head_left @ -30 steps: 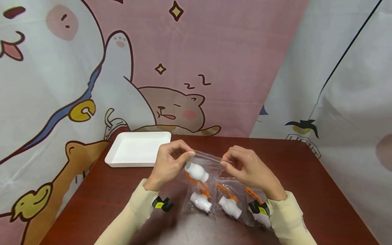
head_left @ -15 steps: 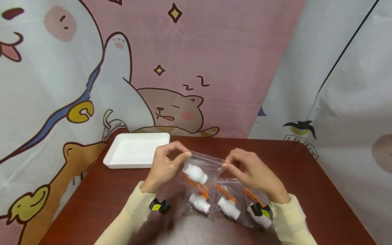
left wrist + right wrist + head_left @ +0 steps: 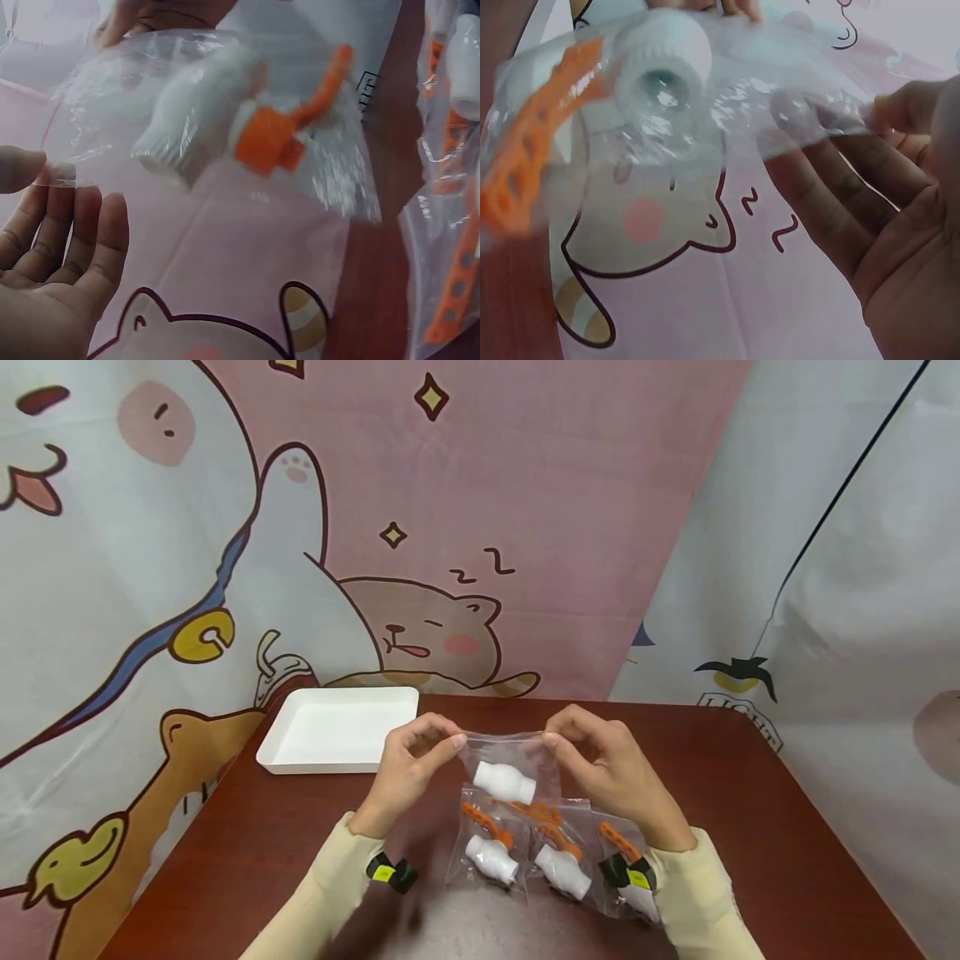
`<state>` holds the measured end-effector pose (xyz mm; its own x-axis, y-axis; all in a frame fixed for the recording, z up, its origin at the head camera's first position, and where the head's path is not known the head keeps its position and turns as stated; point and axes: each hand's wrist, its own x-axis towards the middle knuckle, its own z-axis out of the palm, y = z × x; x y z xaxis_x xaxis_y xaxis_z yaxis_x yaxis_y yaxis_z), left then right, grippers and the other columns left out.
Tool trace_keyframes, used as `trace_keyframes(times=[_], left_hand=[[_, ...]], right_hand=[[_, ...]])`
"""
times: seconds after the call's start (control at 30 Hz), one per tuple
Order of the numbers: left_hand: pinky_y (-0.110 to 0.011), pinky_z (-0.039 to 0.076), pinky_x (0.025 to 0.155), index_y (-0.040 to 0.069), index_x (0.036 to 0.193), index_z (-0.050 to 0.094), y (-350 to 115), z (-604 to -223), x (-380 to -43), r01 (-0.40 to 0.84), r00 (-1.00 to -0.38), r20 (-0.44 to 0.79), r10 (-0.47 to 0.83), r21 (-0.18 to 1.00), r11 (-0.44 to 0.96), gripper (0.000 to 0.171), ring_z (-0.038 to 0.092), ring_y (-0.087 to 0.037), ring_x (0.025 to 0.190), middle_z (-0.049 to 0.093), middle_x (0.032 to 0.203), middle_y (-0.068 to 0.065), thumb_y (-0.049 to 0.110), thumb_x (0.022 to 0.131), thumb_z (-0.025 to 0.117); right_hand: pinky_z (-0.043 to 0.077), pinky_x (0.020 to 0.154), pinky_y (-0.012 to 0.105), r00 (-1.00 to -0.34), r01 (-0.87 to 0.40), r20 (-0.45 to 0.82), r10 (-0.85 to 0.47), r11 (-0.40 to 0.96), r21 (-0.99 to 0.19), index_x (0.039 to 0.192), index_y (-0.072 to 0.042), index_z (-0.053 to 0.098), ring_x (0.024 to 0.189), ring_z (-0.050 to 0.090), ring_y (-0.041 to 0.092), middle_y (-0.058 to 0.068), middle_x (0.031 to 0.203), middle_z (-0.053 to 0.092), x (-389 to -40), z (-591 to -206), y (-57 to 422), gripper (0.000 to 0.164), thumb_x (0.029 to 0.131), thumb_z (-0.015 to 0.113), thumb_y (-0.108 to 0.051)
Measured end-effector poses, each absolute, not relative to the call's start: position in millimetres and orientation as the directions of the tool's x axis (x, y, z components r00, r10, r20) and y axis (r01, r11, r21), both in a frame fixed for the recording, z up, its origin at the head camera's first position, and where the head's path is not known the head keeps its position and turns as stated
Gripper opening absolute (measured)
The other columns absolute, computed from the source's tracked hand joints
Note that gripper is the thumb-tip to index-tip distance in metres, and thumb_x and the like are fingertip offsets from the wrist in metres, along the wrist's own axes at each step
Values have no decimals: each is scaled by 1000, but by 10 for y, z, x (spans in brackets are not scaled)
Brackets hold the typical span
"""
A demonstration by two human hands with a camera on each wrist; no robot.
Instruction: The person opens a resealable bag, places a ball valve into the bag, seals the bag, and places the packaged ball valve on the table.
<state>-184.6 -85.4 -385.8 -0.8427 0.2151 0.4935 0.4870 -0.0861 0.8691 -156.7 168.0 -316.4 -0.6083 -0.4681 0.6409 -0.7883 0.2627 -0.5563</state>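
Between my hands hangs a clear zip bag (image 3: 546,768). Inside it are a white plastic valve body (image 3: 505,782) and an orange handle (image 3: 270,142). My left hand (image 3: 408,768) pinches the bag's top left corner between thumb and fingers. At the top right corner, the thumb and fingers of my right hand (image 3: 611,764) pinch the zip edge, so the top is stretched straight. The right wrist view shows the white valve's ribbed round end (image 3: 664,60) through the film. Below, the bag overlaps similar bags on the table.
Three more clear bags lie in a row on the brown table (image 3: 750,827): a left bag (image 3: 491,858), a middle bag (image 3: 562,870) and a right bag partly behind my right wrist. A white tray (image 3: 337,727) stands at the back left, before a cartoon cloth (image 3: 555,527).
The held bag has shifted right and its top edge, slanted before, is now level. My right hand has risen slightly. The left bag on the table shows more fully.
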Motion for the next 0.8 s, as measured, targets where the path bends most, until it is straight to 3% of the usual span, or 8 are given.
trace_keyframes(times=[0.13,0.23,0.3,0.37,0.47,0.53,0.63,0.8], left_hand=[[-33,54,77,-5,103,58,-813,-3962,-1833,440,-840,474,264,880,-179,20,62,-25,86,61,93,-20,5,87,65],[-33,53,80,-4,115,54,-768,-4031,-1804,397,-830,452,326,890,-225,32,62,-30,94,60,103,-24,5,87,65],[-29,53,79,0,121,54,-734,-4063,-1780,383,-824,438,359,898,-215,36,61,-27,95,60,108,-22,5,87,65],[-22,51,67,3,121,58,-700,-4097,-1760,390,-821,427,380,904,-172,34,61,-17,79,62,96,-16,7,88,64],[-21,49,65,4,115,64,-648,-4149,-1746,382,-826,400,398,915,-129,26,59,-10,78,65,97,-12,8,89,63],[-22,50,67,2,111,66,-620,-4184,-1749,363,-837,377,396,925,-113,23,63,-13,81,68,96,-15,9,90,62],[-26,52,79,1,107,68,-590,-4216,-1753,321,-869,338,361,941,-107,22,63,-20,101,67,108,-18,13,89,64],[-26,52,74,6,101,72,-575,-4211,-1741,324,-906,321,276,945,-34,20,65,-17,94,72,100,-10,19,86,68]], right_hand=[[35,41,17,-638,-761,622,-454,250,-599,90,-2,58,55,62,13,7,81,72,-1571,-3161,1669,12,87,56,9],[30,36,17,-672,-732,597,-439,267,-627,91,-3,58,43,48,7,2,65,65,-1562,-3172,1666,10,89,56,6],[31,36,17,-677,-725,594,-435,259,-638,92,-3,58,44,49,6,2,60,61,-1559,-3178,1658,10,89,56,6],[31,36,17,-681,-723,596,-426,258,-641,91,-3,58,40,41,3,-1,54,51,-1556,-3184,1647,9,90,56,6],[31,37,18,-679,-724,605,-416,246,-644,91,-2,58,41,40,2,-4,55,47,-1558,-3190,1630,9,90,55,6],[31,37,18,-691,-713,594,-412,251,-655,91,-2,58,40,35,1,-4,55,42,-1556,-3191,1625,9,90,54,6],[31,38,18,-715,-687,564,-414,267,-675,93,-3,58,42,35,1,-1,55,44,-1557,-3193,1634,8,91,54,4],[32,41,19,-730,-672,546,-411,288,-682,95,-3,58,47,37,3,7,57,49,-1598,-3249,1676,8,91,55,4]])
